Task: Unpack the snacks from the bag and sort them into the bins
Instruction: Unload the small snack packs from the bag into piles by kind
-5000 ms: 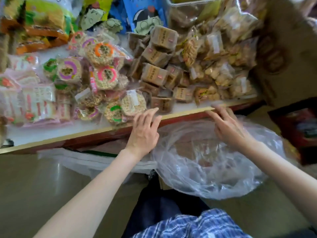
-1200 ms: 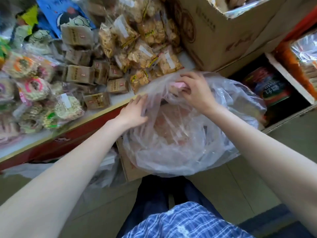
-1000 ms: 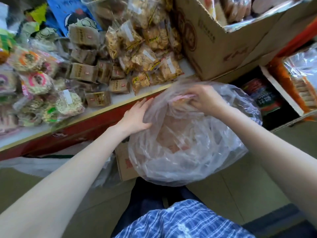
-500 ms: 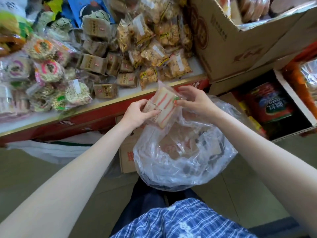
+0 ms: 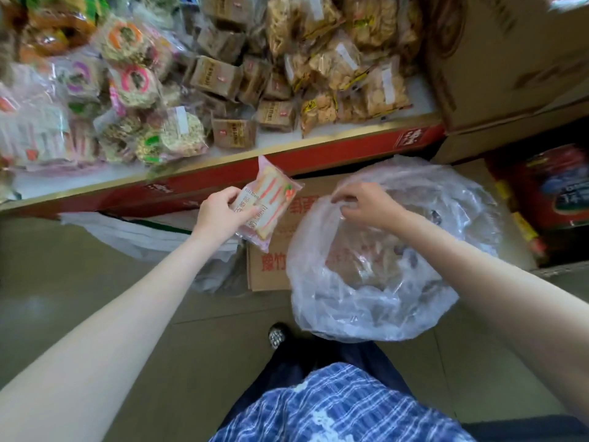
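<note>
Pink snack pack (image 5: 267,207) out of the bag (image 5: 376,301).
Left hand (image 5: 223,215) grips the pack; right hand (image 5: 366,207) pinches the bag's rim with curled fingers.

The cardboard box (image 5: 271,266) under the counter (image 5: 318,154) carries red Chinese characters; "豫竹" reads at its lower left corner. Print on the snack packet (image 5: 271,202), the brown packs (image 5: 234,133) and the red tin (image 5: 554,189) is too blurred to read.
</note>
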